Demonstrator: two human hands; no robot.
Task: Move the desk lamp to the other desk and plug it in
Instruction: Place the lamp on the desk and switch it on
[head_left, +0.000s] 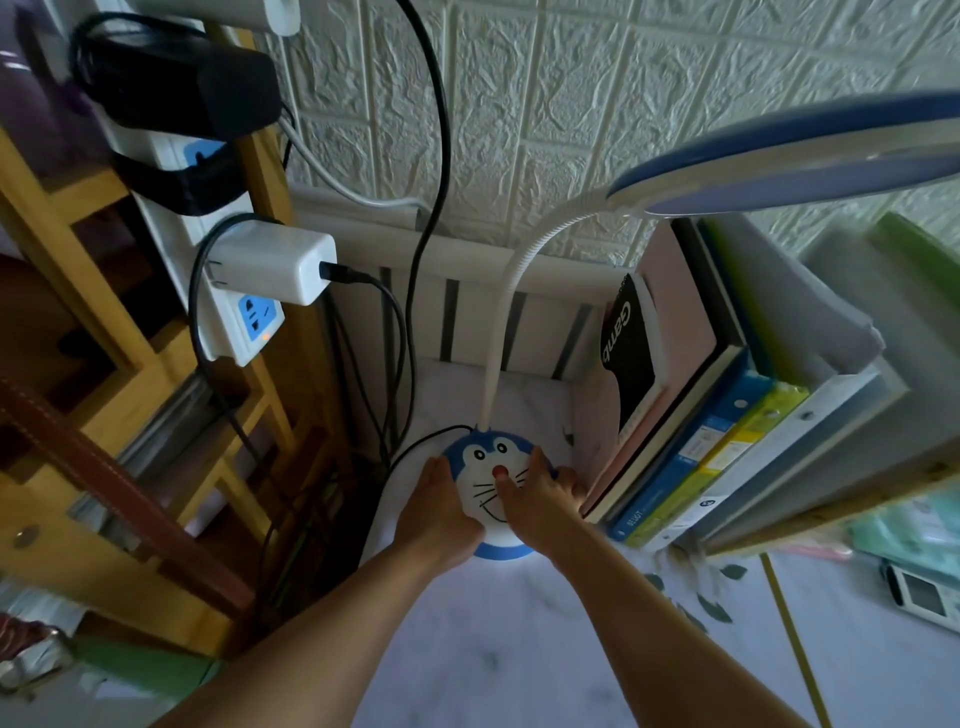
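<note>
The desk lamp's round base (488, 467), blue-rimmed with a cartoon cat face, stood on the pale desk top (519, 649) in the back corner, just beside a row of books and binders (691, 415) leaning on its right. Its white gooseneck (511, 312) rose from the rear of the base and curved over to the blue-edged lamp head (810, 156), which hung above the books.

Both hands were closed on the base. The left hand (436, 514) clasped the left rim with its fingers curled round the edge; the right hand (540, 499) lay on the right side, thumb over the face near the red nose and fingers tucked into the narrow gap by the books. Whether the base was resting on the desk or lifted just clear could not be told from this angle.

A thin black cord (426, 441) left the back of the base toward the tangle of cables under the white power strip (208, 249) on the wooden shelf frame (78, 260); which plug was the lamp's was unclear.

The step looked like settling or shifting the base. It would go best with both hands kept low on the rim, the base level, the head kept clear of the books, and slack left in the cord.
</note>
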